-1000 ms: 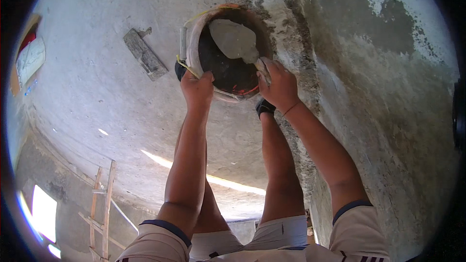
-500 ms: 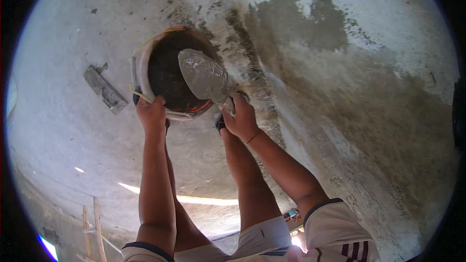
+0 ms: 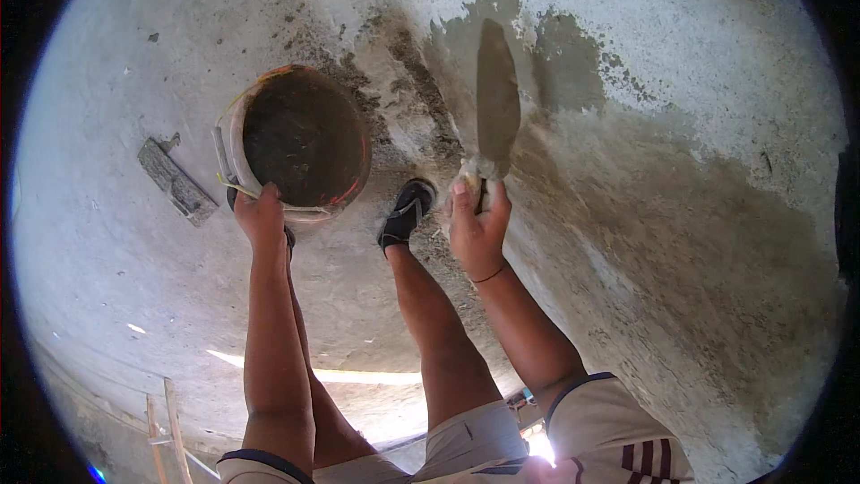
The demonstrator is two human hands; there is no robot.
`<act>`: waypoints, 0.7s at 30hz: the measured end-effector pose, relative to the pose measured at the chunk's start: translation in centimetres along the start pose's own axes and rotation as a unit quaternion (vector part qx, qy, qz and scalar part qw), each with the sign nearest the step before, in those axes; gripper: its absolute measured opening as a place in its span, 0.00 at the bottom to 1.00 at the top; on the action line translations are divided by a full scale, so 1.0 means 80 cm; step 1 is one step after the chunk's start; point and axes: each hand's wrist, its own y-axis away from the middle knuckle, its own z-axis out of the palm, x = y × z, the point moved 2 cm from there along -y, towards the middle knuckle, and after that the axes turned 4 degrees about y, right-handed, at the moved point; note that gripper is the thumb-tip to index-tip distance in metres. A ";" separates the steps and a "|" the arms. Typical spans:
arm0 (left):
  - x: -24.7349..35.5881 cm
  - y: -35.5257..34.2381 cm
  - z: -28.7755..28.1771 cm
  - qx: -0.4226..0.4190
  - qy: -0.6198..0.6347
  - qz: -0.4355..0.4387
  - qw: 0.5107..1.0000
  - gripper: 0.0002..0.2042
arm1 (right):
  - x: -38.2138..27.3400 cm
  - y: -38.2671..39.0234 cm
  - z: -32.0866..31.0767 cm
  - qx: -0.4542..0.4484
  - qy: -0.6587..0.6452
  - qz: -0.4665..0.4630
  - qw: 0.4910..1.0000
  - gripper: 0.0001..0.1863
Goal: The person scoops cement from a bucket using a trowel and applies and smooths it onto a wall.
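The left hand (image 3: 262,218) has its fingers grasping the near-left rim of the bucket (image 3: 239,139); a firm hold should steady it. Rightward, the right hand (image 3: 479,231) clenches the trowel (image 3: 498,94) by its handle, blade pointing far; a steady wrist seems best.

"Where is the bucket (image 3: 237,139) placed?"

"On the floor (image 3: 107,179), left of the edge where the wall (image 3: 681,197) is met. Its near-left rim is gripped by the left hand (image 3: 260,213)."

"And what is found left of it?"

"A float (image 3: 176,181) is laid on the floor, near the bucket but apart from it."

"What is placed to the right?"

"The trowel (image 3: 498,90) is held in the right hand (image 3: 479,222), its blade pointed forward and seen against the wall. Between that hand and the bucket, the right foot (image 3: 408,213) is set near the floor's right edge."
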 end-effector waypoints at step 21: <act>0.013 -0.002 0.013 0.005 -0.128 -0.010 0.992 0.15 | -0.008 -0.043 0.003 -0.020 -0.196 0.060 0.978 0.15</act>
